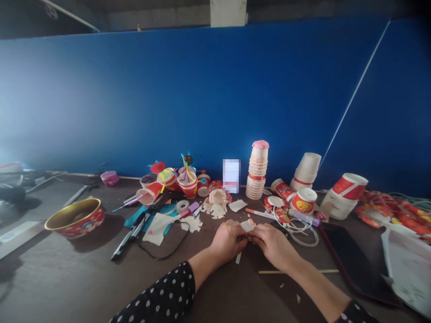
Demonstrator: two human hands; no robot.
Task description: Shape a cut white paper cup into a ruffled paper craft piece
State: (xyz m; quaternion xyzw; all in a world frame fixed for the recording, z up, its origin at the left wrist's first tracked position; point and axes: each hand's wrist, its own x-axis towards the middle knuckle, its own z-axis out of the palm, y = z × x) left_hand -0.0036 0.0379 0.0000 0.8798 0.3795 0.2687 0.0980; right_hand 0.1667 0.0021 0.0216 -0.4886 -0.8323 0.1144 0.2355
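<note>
My left hand (229, 240) and my right hand (271, 242) meet over the dark table, fingers closed on a small white piece of paper (248, 225) with some pinkish red at one end. The fingers partly hide it. A narrow white strip (239, 257) lies just below my left hand. Passing under my right forearm is a thin wooden stick (325, 271). Behind the hands lie an orange and white marker (259, 213) and a loose white paper scrap (238, 205). A cut paper cup with a fringed edge (215, 207) sits farther left.
Stacked paper cups (256, 179) rise at the back, with more upturned cups (305, 172) to their right. A gold-lined bowl (76, 220) stands at left, near a black cabled tool (129, 237). A dark tablet-like slab (353, 260) lies right. The blue wall (202, 89) closes the back.
</note>
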